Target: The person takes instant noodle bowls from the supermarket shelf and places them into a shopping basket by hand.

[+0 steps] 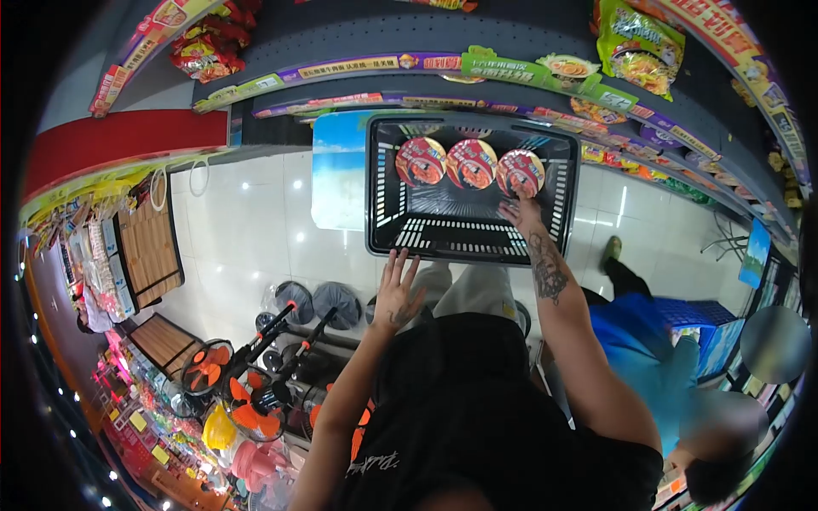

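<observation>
A black shopping basket (477, 247) with slotted sides stands in front of me against the shelves. Inside, along its far side, sit three red instant noodle bowls in a row: the left bowl (421, 162), the middle bowl (471, 163) and the right bowl (521, 169). My right hand (522, 209) reaches into the basket, its fingers apart at the near edge of the right bowl; whether they touch it I cannot tell. My left hand (399, 294) is open, fingers spread, at the near left rim of the basket.
Shelves with price strips (358, 64) and noodle packets (639, 51) curve across the far side. A person in a blue top (643, 349) is close on my right. Fans with orange blades (254, 409) stand at the lower left. A blue-and-white panel (339, 175) adjoins the basket.
</observation>
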Tool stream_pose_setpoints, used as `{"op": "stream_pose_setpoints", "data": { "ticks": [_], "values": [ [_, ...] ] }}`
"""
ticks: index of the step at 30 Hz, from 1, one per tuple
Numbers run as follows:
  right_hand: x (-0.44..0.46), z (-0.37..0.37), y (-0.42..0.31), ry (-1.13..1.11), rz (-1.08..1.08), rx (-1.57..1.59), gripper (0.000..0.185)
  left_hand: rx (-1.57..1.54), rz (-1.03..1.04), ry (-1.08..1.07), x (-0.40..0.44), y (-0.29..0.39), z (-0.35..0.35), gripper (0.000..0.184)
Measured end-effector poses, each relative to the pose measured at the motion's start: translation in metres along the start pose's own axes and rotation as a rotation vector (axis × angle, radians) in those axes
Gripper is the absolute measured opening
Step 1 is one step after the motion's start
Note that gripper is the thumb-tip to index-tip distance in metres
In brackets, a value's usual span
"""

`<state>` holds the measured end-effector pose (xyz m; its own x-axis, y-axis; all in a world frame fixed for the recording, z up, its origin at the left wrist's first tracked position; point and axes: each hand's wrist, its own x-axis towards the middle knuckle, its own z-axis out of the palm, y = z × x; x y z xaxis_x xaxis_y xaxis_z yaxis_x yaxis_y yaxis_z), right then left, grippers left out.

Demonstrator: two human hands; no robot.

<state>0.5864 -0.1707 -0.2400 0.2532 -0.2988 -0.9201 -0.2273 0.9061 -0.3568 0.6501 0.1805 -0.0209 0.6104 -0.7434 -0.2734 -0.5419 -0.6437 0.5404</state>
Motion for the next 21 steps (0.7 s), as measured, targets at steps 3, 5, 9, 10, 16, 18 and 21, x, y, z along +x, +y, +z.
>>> {"op": "stream_pose_setpoints", "data": {
  "ticks": [3,5,9,10,16,18,21],
  "values": [
    [-0.024,-0.004,-0.004,-0.099,-0.059,-0.044,0.062,-0.008,0.025,-0.008,-0.002,-0.004,-0.003,0.073],
    [-0.058,-0.01,-0.009,-0.169,-0.199,-0.152,0.057,0.023,0.06,-0.001,-0.004,-0.01,-0.003,0.072],
    [-0.122,-0.023,-0.032,-0.207,-0.657,-0.576,0.023,0.183,0.118,-0.047,0.002,-0.026,-0.02,0.069],
    [-0.145,-0.025,-0.042,-0.137,-0.675,-0.691,0.02,0.19,0.183,-0.029,0.006,-0.034,-0.022,0.063],
    [-0.17,-0.074,-0.026,0.559,-1.109,-1.179,0.052,0.121,0.409,0.02,0.037,-0.077,-0.019,0.036],
    [-0.134,-0.097,0.0,0.599,-0.934,-1.282,0.078,0.117,0.437,0.054,0.041,-0.095,0.0,0.037],
    [-0.123,-0.103,0.019,0.401,-0.957,-1.104,0.079,0.192,0.409,0.017,0.03,-0.094,0.0,0.047]
  ]
}}
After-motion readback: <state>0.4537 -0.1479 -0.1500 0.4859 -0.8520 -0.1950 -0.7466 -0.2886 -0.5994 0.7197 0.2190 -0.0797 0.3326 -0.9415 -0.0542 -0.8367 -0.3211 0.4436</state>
